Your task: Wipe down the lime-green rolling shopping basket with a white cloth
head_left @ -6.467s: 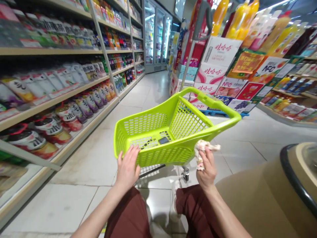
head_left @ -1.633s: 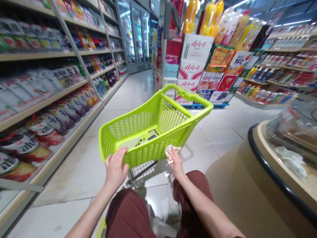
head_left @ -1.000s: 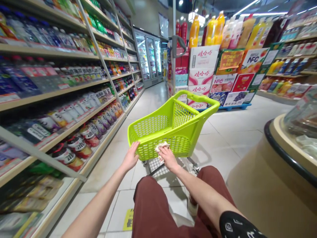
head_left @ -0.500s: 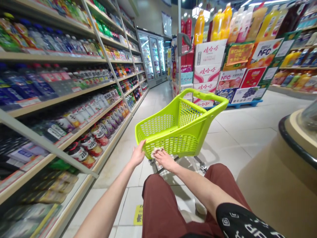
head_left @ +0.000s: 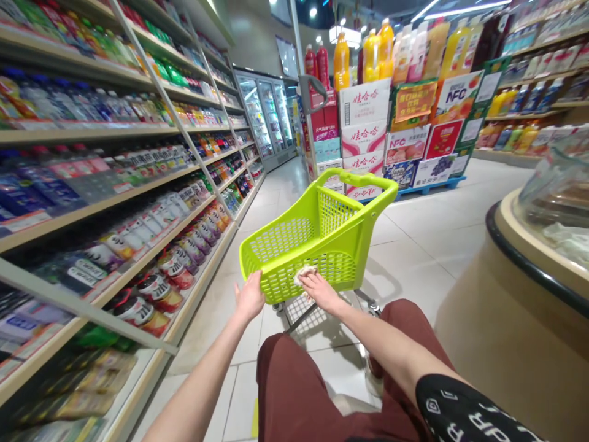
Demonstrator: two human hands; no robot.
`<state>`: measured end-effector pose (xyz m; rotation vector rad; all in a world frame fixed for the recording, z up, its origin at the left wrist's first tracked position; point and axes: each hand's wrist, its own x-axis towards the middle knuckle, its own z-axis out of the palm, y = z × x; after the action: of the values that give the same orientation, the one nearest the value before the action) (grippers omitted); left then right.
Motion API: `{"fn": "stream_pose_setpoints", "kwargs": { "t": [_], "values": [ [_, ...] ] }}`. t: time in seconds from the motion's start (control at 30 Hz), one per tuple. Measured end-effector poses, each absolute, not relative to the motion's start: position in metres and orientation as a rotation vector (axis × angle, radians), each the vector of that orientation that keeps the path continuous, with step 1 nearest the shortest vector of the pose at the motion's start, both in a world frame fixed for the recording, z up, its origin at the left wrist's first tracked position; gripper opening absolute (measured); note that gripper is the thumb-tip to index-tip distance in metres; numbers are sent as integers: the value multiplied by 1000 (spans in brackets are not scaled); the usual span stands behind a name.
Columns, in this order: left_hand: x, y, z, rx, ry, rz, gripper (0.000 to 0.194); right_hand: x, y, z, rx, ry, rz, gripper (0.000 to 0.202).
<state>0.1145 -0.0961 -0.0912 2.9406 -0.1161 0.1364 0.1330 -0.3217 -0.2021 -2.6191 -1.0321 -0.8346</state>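
Along perforated cart (head_left: 322,248) | hands: left (head_left: 251,297) curled on rim (head_left: 294,258); right (head_left: 322,292) flat, holding crumpled cloth (head_left: 303,272)

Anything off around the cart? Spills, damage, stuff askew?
Nothing clearly stands out. The green cart stands upright, the left hand at its corner, the right hand holding a crumpled cloth against its side. No spill or breakage shows on cart or visible floor. Lower-left shelf goods are too blurred to check.

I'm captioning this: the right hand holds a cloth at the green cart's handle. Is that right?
Not quite: the head view shows the right hand holding the cloth at the perforated side of the green cart, away from its handle.
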Motion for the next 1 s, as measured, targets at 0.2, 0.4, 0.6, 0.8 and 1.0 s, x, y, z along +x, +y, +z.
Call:
{"fn": "stream_pose_setpoints", "kwargs": {
  "t": [0.2, 0.4, 0.6, 0.8, 1.0],
  "values": [
    [117, -111, -75, 3059, -204, 226, 69, 127, -348, -180, -2506, -912, -986, 29],
    [122, -157, -67, 3111, -417, 105, 71, 147, -363, -152, -2542, -813, -1066, 29],
    [117, -168, -73, 3197, -434, 81, 74, 125, -391, -202, -2725, -835, -809, 26],
    [117, -180, -66, 3198, -460, 139, 70, 137, -419, -142, -2561, -643, -1163, 33],
    [118, -189, -66, 3176, -469, 84, 71, 136, -423, -167, -2694, -652, -1022, 28]
  ]
}}
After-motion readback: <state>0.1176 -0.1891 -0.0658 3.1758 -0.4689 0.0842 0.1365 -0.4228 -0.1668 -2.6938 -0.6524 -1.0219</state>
